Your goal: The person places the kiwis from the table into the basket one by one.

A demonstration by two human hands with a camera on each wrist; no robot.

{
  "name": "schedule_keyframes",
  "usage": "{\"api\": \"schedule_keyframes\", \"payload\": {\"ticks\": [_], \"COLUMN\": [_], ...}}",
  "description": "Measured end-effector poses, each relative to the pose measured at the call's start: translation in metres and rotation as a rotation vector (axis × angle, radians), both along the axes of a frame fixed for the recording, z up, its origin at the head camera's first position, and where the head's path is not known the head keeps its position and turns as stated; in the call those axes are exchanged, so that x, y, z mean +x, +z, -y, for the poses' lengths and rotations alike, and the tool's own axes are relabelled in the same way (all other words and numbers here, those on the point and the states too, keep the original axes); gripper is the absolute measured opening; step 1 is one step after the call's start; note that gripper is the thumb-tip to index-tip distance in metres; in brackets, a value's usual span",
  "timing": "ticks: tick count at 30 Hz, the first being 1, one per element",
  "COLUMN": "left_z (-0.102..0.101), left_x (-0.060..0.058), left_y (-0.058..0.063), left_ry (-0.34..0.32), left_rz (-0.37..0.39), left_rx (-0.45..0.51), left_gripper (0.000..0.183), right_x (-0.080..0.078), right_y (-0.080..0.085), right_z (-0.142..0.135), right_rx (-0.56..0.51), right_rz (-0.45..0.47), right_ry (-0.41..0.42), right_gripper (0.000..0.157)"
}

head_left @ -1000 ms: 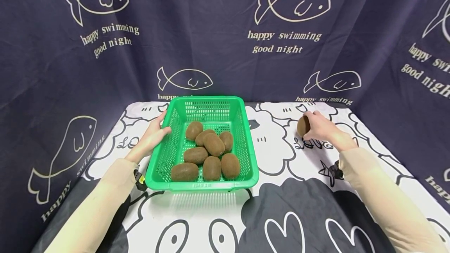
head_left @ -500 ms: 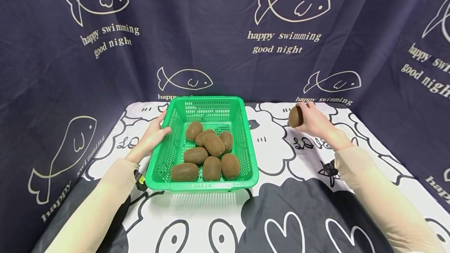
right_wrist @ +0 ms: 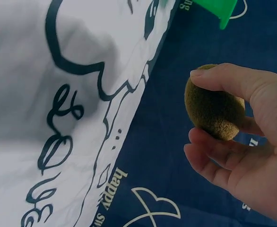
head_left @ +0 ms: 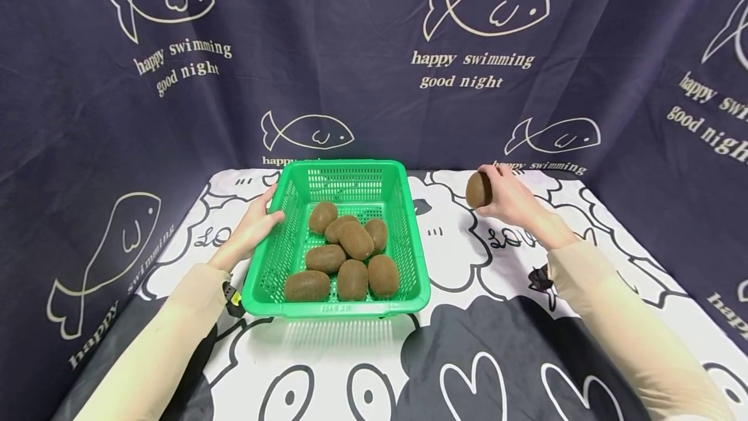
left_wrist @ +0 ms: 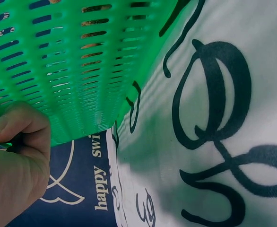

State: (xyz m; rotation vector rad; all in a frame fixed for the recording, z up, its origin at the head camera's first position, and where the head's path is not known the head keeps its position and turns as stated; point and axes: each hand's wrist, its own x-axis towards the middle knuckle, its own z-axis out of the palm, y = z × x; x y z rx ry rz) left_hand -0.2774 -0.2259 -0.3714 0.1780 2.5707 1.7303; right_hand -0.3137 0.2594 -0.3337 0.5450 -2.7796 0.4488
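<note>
A brown, fuzzy kiwi is in my right hand, gripped between thumb and fingers. That hand is raised over the right part of the table, apart from the basket. In the right wrist view the thumb lies on one side of the kiwi and the fingers on the other. My left hand grips the left side of a green plastic basket at its rim. Its thumb and a curled finger show against the slotted wall in the left wrist view. Several kiwis lie inside the basket, one resting on others.
A white tablecloth with black drawings and dark grey patches covers the table. Behind and at the sides hangs a navy curtain with fish prints. The basket stands left of centre on the table.
My right hand has lifted the kiwi off the tablecloth and moved it left and slightly up. The left hand, the basket and the kiwis in it have stayed put.
</note>
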Motion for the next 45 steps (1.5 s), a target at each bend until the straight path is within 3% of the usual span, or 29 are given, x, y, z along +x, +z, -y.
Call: {"api": "schedule_keyframes", "payload": {"ticks": [32,45], "left_z": [0.001,0.000], "left_x": [0.000,0.001], "left_y": [0.001,0.001], "left_ry": [0.005,0.009], "left_rz": [-0.014,0.003], "left_rx": [-0.021,0.003], "left_gripper": [0.084,0.084], "right_x": [0.002,0.009], "right_y": [0.023,0.029], "right_z": [0.075,0.111], "right_rx": [-0.082,-0.080], "right_rz": [-0.067,-0.045], "right_ry": [0.197,0.254], "right_gripper": [0.082,0.084]}}
